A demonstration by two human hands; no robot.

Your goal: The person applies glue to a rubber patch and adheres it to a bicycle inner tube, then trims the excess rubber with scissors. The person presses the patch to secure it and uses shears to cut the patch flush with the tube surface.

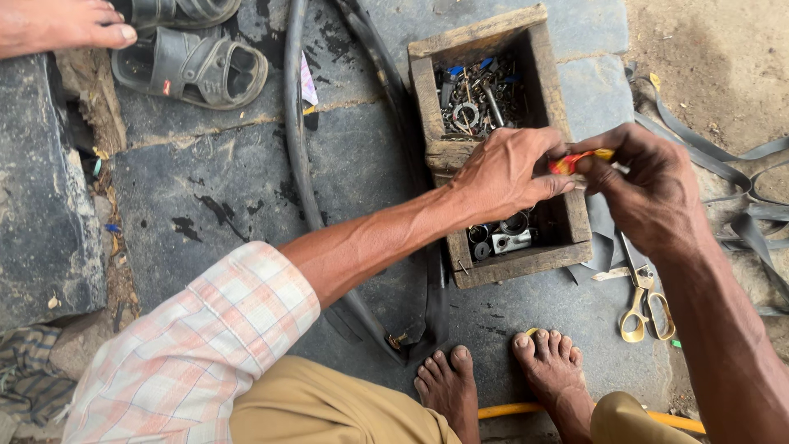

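While pinched between both hands above a wooden parts box [501, 33], a small red-and-yellow tube [575, 159] sits half hidden, its end not visible. Left hand [503, 173] closed narrowly on the red end, thumb and fingers pressed together; right hand [649, 185] curled tight around the yellow end. Cannot tell whether capped or opened, so seemingly early in the handling. Below, rough weathered planks divided into two compartments, filled with dull metal nuts, washers and fittings. Draped alongside, a limp black rubber inner tube [294, 131] with brass valve. Nearby on damp grey stone, gold-handled scissors [643, 300] beside cut rubber strips [723, 152]; worn grey sandals [197, 62] well apart.
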